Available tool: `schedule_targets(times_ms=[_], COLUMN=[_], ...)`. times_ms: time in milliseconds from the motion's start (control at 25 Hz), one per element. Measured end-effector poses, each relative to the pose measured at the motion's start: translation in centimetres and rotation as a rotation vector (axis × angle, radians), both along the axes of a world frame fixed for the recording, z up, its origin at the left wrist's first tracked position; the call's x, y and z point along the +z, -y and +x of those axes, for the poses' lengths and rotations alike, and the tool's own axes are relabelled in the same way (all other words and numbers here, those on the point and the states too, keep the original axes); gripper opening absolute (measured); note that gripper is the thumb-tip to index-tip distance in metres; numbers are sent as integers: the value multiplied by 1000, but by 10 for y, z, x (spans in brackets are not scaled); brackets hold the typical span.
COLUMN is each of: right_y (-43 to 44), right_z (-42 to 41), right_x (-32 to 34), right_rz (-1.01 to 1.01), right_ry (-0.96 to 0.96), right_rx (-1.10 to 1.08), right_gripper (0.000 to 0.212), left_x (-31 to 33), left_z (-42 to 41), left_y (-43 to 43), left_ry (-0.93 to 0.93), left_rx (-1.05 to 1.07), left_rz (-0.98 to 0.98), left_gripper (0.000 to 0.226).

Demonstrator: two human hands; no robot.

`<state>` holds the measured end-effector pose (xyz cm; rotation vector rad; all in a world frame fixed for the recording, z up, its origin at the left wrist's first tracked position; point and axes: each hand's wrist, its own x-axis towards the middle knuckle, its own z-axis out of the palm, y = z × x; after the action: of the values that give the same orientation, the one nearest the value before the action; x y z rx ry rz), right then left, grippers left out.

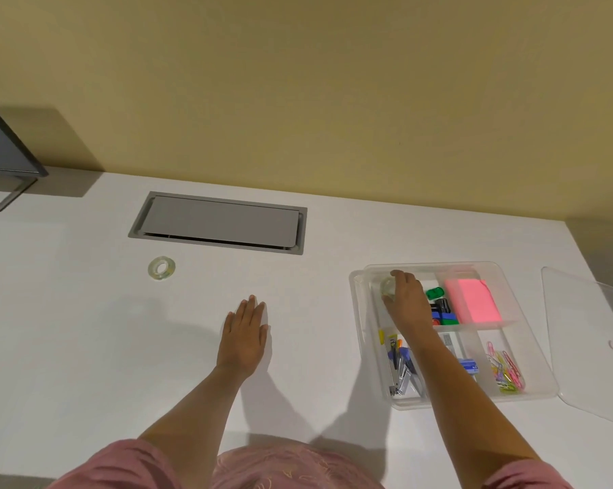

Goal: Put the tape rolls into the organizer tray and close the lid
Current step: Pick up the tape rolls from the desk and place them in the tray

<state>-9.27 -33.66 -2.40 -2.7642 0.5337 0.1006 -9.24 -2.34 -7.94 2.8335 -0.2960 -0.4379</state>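
The right hand (pixel 407 301) grips a clear tape roll (pixel 388 286) inside the far-left compartment of the organizer tray (pixel 545 365). The left hand (pixel 243 335) lies flat, fingers spread, on the counter (pixel 86 347) left of the tray. A second tape roll (pixel 161 267) sits farther left; the lid (pixel 587 333) lies just right of the tray.

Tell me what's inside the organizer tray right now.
The organizer tray holds a tape roll in the right hand, pink sticky notes, clips, paper clips and a stapler. The forearm covers part of the middle compartments.
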Motion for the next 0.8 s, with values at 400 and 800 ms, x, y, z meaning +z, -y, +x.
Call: schedule_targets(times_ms=[400,800], right_y=[-10,-114], right_z=[-11,20], right_x=[8,24], right_rz=[20,30], right_ry=[312,387], right_rx=[-187,93], right_gripper=[24,21], left_x=[4,5], left_z=[-1,4], left_y=[-5,-53], left_ry=[-21,-37], left_rx=[-10,-21], left_rz=[-31,-38], left_gripper=[51,51])
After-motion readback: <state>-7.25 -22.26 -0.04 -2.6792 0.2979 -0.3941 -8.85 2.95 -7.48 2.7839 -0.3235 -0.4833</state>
